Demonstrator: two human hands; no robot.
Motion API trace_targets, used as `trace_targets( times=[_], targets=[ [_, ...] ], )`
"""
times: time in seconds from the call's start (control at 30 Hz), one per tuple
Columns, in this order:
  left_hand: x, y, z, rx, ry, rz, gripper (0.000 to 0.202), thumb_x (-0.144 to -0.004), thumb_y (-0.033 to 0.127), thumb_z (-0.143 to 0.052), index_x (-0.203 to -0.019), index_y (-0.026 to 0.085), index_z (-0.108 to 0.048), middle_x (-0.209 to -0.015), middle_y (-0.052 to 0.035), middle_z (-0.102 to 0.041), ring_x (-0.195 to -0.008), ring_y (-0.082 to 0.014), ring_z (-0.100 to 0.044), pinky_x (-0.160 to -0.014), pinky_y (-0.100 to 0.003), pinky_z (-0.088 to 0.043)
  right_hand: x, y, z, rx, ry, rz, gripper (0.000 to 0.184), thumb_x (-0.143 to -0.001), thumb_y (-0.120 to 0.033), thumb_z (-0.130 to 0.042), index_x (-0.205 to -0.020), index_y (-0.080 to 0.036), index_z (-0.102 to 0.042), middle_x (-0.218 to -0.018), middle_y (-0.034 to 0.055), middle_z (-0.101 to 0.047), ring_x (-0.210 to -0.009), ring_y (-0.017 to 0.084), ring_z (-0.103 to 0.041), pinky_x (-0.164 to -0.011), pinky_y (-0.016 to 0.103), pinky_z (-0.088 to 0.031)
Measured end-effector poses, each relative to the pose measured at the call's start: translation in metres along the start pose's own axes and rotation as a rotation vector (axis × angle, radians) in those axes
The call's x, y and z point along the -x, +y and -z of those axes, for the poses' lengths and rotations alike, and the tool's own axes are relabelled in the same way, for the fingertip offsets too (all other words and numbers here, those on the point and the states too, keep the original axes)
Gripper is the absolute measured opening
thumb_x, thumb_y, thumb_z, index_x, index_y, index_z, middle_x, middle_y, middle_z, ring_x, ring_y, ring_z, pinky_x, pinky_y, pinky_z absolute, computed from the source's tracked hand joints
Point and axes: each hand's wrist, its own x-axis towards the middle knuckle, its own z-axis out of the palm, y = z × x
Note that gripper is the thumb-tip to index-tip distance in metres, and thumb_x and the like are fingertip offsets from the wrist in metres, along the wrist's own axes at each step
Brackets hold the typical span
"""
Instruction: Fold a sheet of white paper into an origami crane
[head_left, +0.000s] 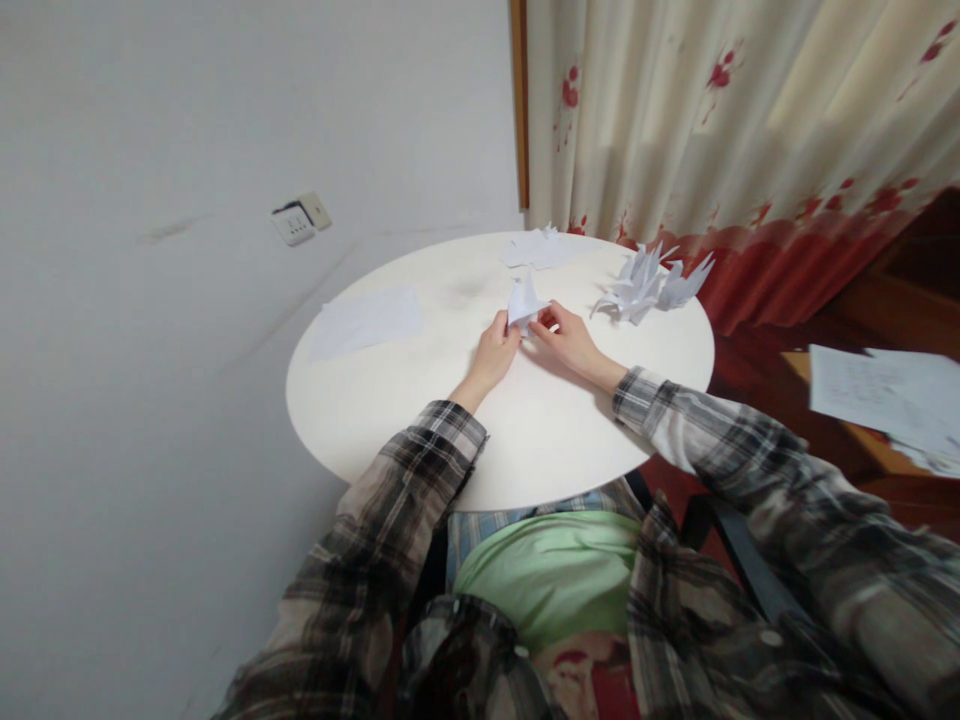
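A small folded white paper piece (523,302) stands pointed-up on the round white table (420,420). My left hand (497,342) pinches its lower left side and my right hand (564,335) pinches its lower right side, fingers curled together. Both wrists rest on the tabletop, sleeves in plaid flannel.
Folded paper cranes (646,285) lie in a heap at the table's far right. A flat sheet (367,321) lies at the left, and loose papers (538,248) at the far edge. A wall socket (301,218) sits at left, a curtain (750,140) behind. More sheets (885,395) rest on a wooden surface at right.
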Motion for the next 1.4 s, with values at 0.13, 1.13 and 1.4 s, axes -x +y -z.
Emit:
trace_targets(
  times=[0.13,1.13,1.4],
  targets=[
    [0.0013,0.0022,0.0006,0.002,-0.032,0.003,0.014,-0.086,0.026,-0.037,-0.09,0.02,-0.05,-0.086,-0.0043,-0.062,-0.078,-0.0152,-0.058,-0.071,-0.031,-0.046,0.0005,-0.0038,0.002,0.051,0.005,0.015,0.018,-0.078,-0.035,-0.052,-0.07,-0.019,-0.049,-0.067,-0.0007,-0.054,-0.063,0.013,-0.046,-0.061,0.026,-0.034],
    [0.0019,0.0022,0.0,-0.028,-0.03,-0.017,0.025,-0.087,0.044,-0.04,-0.09,0.021,-0.048,-0.078,-0.0033,-0.06,-0.073,-0.0146,-0.056,-0.067,-0.028,-0.044,0.0011,0.0011,-0.002,0.045,-0.014,0.012,0.017,-0.078,-0.035,-0.052,-0.08,-0.018,-0.052,-0.068,0.0004,-0.057,-0.064,0.013,-0.048,-0.062,0.027,-0.036],
    [0.0031,0.0064,0.0015,-0.096,-0.047,0.005,0.024,-0.088,0.041,-0.038,-0.095,0.02,-0.048,-0.08,-0.0036,-0.062,-0.072,-0.0138,-0.056,-0.065,-0.027,-0.044,0.0006,0.0002,-0.0011,0.069,-0.062,-0.003,0.02,-0.079,-0.036,-0.052,-0.08,-0.017,-0.052,-0.065,-0.0005,-0.056,-0.06,0.012,-0.046,-0.059,0.025,-0.034]
  ],
)
